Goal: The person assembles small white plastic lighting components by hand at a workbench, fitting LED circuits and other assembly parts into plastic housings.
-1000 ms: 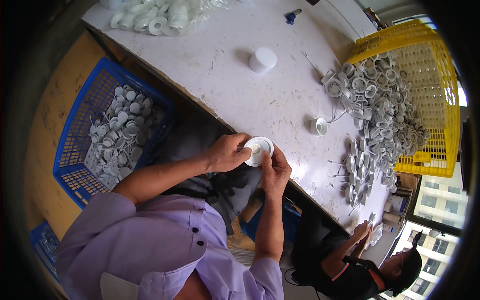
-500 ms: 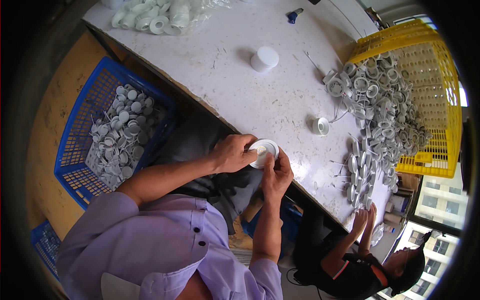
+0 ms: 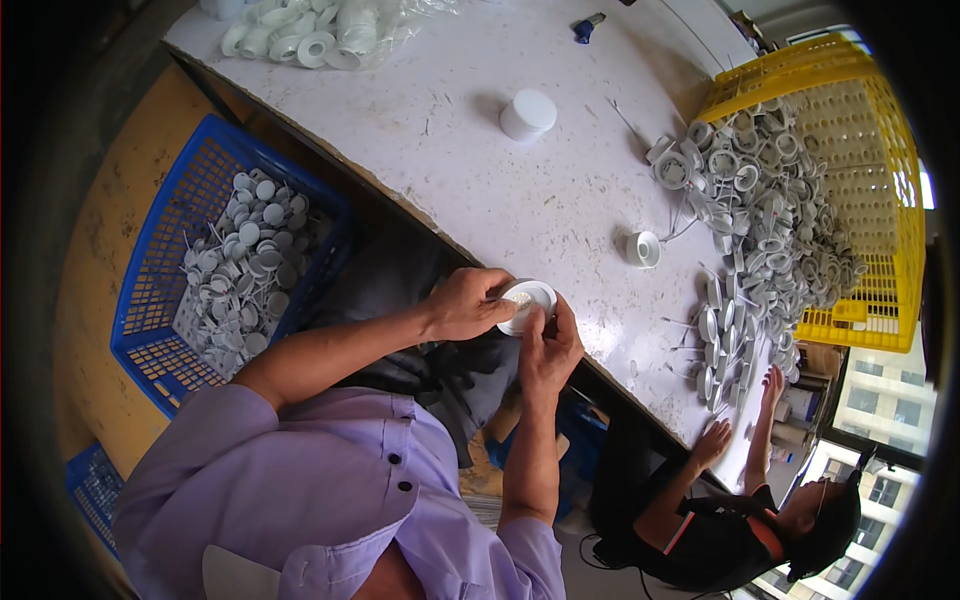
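Between my two hands, just off the table's front edge, is a round white LED downlight (image 3: 541, 290) with small yellowish dots inside its rim. My left hand (image 3: 466, 306) grips its left side, fingers curled, with the thumb at the inner face. From the right, my right hand (image 3: 552, 352) closes on the lower rim, and one digit presses at the inside. The fingers partly cover the inner face. Nearest to them on the table is a small white cup-shaped part (image 3: 643, 250). Farther back stands a white cylinder (image 3: 528, 115).
On the right, a tipped yellow crate (image 3: 868, 110) spills a heap of white lamp parts (image 3: 775, 215). A blue crate (image 3: 135, 310) of wired discs stands left. A plastic bag of white parts (image 3: 318, 48) and a blue tool (image 3: 585, 32) lie behind. A co-worker (image 3: 720, 530) sits right.
My hands stay nearly in place, with the right one shifting slightly on the downlight. The co-worker's hands have moved apart, one reaching farther toward the heap.
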A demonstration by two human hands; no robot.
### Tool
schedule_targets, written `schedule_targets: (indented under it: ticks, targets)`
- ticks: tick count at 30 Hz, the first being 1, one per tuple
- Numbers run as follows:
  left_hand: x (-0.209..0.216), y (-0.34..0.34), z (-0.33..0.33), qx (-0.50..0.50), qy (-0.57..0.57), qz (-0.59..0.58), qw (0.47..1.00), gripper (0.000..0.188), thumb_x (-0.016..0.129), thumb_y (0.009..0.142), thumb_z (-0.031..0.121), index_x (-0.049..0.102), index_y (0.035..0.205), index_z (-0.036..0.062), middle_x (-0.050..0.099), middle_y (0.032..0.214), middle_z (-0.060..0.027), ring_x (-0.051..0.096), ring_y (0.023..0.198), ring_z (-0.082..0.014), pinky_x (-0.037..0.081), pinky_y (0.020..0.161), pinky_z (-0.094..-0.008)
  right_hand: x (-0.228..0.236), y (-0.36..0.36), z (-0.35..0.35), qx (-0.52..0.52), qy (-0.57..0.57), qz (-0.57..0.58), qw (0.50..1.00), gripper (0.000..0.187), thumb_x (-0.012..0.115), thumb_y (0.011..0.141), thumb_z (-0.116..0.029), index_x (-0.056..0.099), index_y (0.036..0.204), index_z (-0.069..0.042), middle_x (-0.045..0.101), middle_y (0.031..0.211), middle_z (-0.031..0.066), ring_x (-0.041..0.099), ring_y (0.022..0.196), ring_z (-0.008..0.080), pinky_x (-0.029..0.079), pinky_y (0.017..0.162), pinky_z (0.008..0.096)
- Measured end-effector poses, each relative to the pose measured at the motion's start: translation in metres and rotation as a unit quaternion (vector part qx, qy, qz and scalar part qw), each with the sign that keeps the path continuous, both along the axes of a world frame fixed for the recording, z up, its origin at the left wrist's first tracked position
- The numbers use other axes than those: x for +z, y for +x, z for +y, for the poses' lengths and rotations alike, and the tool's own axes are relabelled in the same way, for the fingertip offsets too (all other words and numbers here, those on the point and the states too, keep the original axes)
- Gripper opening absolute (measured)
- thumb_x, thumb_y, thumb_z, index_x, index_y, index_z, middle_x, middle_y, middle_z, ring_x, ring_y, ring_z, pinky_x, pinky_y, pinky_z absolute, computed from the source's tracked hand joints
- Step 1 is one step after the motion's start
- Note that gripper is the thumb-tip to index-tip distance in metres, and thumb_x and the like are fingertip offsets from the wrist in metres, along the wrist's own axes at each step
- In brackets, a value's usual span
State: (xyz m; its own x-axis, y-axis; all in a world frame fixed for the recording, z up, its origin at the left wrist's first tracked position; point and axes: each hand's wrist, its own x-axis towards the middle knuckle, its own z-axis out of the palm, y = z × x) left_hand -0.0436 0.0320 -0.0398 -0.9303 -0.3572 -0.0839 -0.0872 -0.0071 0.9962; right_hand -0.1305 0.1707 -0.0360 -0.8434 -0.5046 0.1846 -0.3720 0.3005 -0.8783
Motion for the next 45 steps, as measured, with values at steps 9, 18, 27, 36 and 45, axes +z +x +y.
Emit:
schedule_targets:
  ticks: [9, 18, 27, 36, 45]
  targets:
    - [-0.006, -0.002, 0.006, 0.063, -0.036, 0.015, 0.997, 0.027, 0.058, 0.079, 0.019, 0.063, 0.097, -0.0013, 0.066, 0.079, -0.0178, 0.067, 0.072, -0.0251, 0.050, 0.064, -0.0336, 0.002, 0.003, -0.001, 0.000, 0.008, 0.012, 1.000, 0.027, 0.062, 0.083, -0.007, 0.060, 0.107, 0.005, 0.065, 0.074, 0.0116, 0.059, 0.064, 0.0117, 0.048, 0.059, 0.0252]
    - [-0.005, -0.006, 0.002, 0.065, -0.080, 0.005, 0.995, 0.027, 0.059, 0.078, 0.018, 0.064, 0.097, -0.0004, 0.066, 0.077, -0.0179, 0.067, 0.071, -0.0259, 0.051, 0.063, -0.0337, 0.007, 0.002, -0.001, 0.000, 0.034, -0.015, 0.999, 0.027, 0.061, 0.085, -0.008, 0.060, 0.109, 0.005, 0.065, 0.075, 0.0111, 0.059, 0.065, 0.0107, 0.048, 0.060, 0.0247]
    - [0.004, -0.003, -0.004, -0.032, 0.135, -0.022, 0.990, 0.036, 0.063, 0.088, 0.026, 0.060, 0.107, -0.0043, 0.067, 0.094, -0.0110, 0.060, 0.085, -0.0109, 0.049, 0.073, -0.0271, 0.034, -0.010, 0.019, 0.068, 0.005, 0.014, 0.998, 0.070, 0.076, 0.071, -0.005, 0.043, 0.132, 0.001, 0.049, 0.126, 0.0181, 0.057, 0.090, 0.0200, 0.051, 0.066, 0.0288]
    - [-0.003, -0.030, 0.018, -0.131, 0.077, -0.050, 0.987, 0.040, 0.063, 0.087, 0.014, 0.053, 0.122, -0.0021, 0.061, 0.083, -0.0014, 0.053, 0.065, -0.0046, 0.045, 0.056, -0.0205, 0.035, -0.023, 0.029, 0.132, 0.119, 0.226, 0.958, 0.080, 0.081, 0.059, -0.008, 0.046, 0.130, -0.004, 0.049, 0.124, 0.0182, 0.051, 0.107, 0.0355, 0.047, 0.087, 0.0401]
    - [0.000, -0.079, 0.058, -0.200, 0.176, -0.047, 0.963, 0.034, 0.059, 0.089, 0.009, 0.052, 0.120, -0.0043, 0.062, 0.106, -0.0139, 0.063, 0.078, -0.0129, 0.048, 0.055, -0.0210, 0.031, -0.106, 0.117, -0.022, 0.141, 0.212, 0.967, 0.066, 0.074, 0.066, -0.009, 0.050, 0.127, -0.001, 0.049, 0.122, 0.0193, 0.052, 0.112, 0.0309, 0.043, 0.094, 0.0361]
